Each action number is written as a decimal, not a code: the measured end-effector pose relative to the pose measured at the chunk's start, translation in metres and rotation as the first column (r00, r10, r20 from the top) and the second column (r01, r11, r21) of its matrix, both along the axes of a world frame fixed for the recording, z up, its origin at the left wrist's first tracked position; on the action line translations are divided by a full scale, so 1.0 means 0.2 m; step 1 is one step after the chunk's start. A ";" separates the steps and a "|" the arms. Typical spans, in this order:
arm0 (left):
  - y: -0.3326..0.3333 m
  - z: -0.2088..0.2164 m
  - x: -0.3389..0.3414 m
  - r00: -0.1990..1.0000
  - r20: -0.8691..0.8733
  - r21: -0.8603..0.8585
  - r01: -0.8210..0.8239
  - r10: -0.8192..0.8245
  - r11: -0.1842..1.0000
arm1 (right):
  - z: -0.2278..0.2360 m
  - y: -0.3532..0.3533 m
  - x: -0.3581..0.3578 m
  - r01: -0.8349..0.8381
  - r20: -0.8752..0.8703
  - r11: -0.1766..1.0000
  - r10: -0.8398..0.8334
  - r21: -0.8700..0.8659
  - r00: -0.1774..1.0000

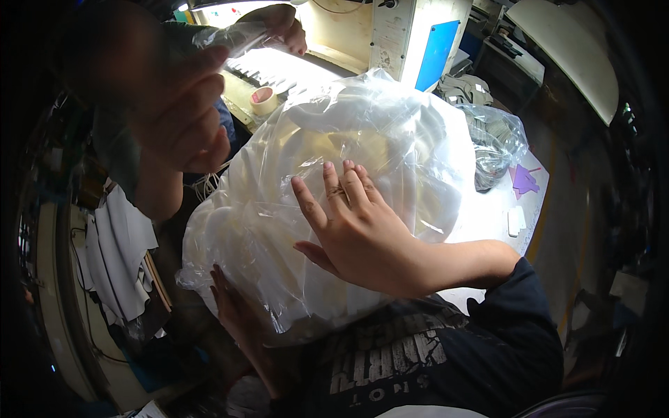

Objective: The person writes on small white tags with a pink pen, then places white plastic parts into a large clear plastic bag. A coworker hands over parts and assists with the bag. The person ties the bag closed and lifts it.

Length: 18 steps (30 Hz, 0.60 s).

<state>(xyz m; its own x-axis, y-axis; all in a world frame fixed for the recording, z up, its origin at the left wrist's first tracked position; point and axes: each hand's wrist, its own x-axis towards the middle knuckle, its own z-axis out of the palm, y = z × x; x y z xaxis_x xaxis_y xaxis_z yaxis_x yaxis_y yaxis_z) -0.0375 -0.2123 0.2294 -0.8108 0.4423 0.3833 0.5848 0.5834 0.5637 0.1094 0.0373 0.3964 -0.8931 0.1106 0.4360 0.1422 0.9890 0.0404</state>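
Note:
A large clear plastic bag (258,223), stuffed with pale white and yellowish pieces that I cannot name, rests in front of me and leans against my body. My right hand (359,233) lies flat on top of it, fingers spread and pointing away, and grips nothing. Low on the bag's left side, my left hand (237,310) presses against the plastic with its fingers stretched out; part of that hand is in shadow and its thumb is hidden.
At the upper left a co-worker's hands (279,24) hold clear plastic film. Nearby lies a tape roll (264,101). On the right are a bag of grey material (495,139) and a purple piece (524,180) on a white table (488,216). Grey sheets (118,251) hang at the left.

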 end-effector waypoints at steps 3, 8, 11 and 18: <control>0.00 0.00 0.00 0.999 0.017 -0.022 -0.032 0.033 0.999 | -0.02 -0.02 -0.02 -0.013 -0.028 1.000 0.013 -0.003 1.000; -0.01 -0.01 0.00 1.000 -0.001 -0.001 0.011 -0.011 1.000 | -0.06 -0.05 -0.03 0.000 -0.025 0.996 0.002 0.092 1.000; -0.01 -0.02 0.00 1.000 -0.018 0.016 0.018 -0.017 1.000 | -0.10 -0.07 -0.03 0.024 0.026 0.987 -0.028 0.157 0.999; 0.00 -0.03 0.00 1.000 -0.006 0.046 -0.026 0.026 0.999 | -0.16 -0.07 -0.07 -0.153 -0.057 0.986 0.150 -0.059 0.987</control>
<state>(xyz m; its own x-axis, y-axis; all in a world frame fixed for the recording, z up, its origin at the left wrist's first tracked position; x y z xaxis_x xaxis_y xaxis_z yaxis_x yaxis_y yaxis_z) -0.0376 -0.2122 0.2229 -0.8194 0.4027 0.4078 0.5732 0.5720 0.5868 0.0959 0.0231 0.3644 -0.8777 0.0043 0.4791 -0.0094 0.9996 -0.0262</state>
